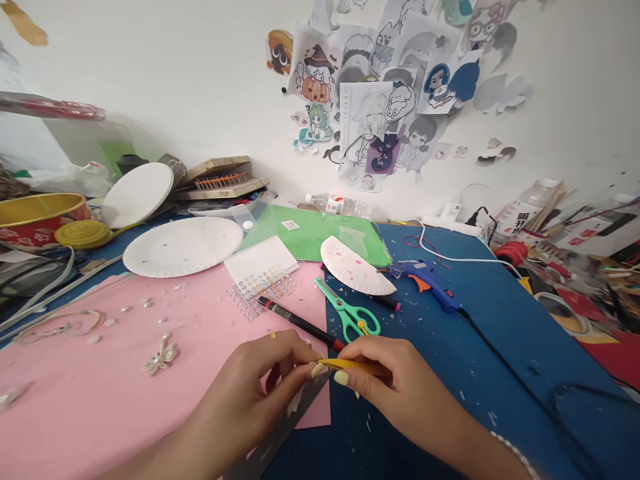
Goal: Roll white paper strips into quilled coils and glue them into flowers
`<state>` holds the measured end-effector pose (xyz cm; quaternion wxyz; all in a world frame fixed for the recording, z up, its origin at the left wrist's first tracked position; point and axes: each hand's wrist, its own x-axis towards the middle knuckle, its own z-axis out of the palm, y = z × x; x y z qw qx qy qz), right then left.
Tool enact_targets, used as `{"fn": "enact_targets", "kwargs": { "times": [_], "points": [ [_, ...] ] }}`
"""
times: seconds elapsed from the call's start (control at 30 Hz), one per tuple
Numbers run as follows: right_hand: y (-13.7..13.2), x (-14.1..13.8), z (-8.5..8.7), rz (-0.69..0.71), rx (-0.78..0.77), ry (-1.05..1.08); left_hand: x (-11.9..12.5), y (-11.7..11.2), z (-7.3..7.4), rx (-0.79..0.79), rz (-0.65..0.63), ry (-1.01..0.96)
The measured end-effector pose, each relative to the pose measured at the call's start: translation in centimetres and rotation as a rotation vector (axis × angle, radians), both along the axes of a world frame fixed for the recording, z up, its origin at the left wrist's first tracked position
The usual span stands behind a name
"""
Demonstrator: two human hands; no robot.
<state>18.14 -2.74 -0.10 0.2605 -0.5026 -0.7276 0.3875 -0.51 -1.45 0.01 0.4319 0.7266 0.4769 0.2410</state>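
A narrow yellow piece (353, 365), perhaps folded paper, spans the gap between my hands at the lower middle. My left hand (263, 377) pinches its left tip between thumb and fingers. Around its other end my right hand (397, 380) is closed, thumb in front and fingers behind. Part of the piece is hidden by the fingers. Beneath the hands runs the edge of a dark grey sheet or board (273, 450). Just beyond my fingers lie a black marker with red ends (300, 323) and teal-handled scissors (343, 307).
Behind lie a half paper plate (355, 265), a blue glue gun (433, 283) with its cord, and a green sheet (310, 230). Leftward are pink paper (200, 373), rhinestone sheets (267, 283), a pearl bow (161, 355) and white plates (185, 245). Clutter lines the right edge.
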Motion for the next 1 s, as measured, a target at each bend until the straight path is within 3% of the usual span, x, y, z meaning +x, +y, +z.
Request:
{"fn": "enact_targets", "kwargs": {
  "times": [0.13,0.43,0.63,0.9,1.0],
  "points": [
    [0.1,0.0,0.0,-0.029,-0.156,0.116,0.2,-0.1,0.0,-0.022,0.022,-0.036],
    [-0.1,-0.2,-0.2,-0.073,-0.085,0.135,0.1,0.4,0.1,-0.314,0.056,-0.181],
    [-0.4,-0.4,-0.7,-0.104,0.104,0.026,0.0,0.3,-0.2,-0.385,0.075,-0.277],
    [-0.6,-0.6,-2.0,-0.069,0.533,-0.091,0.1,0.2,-0.4,-0.467,0.081,-0.408],
    [-0.6,-0.6,-2.1,-0.042,0.541,-0.081,-0.1,0.2,-0.2,-0.405,0.057,-0.37]
  ]
}}
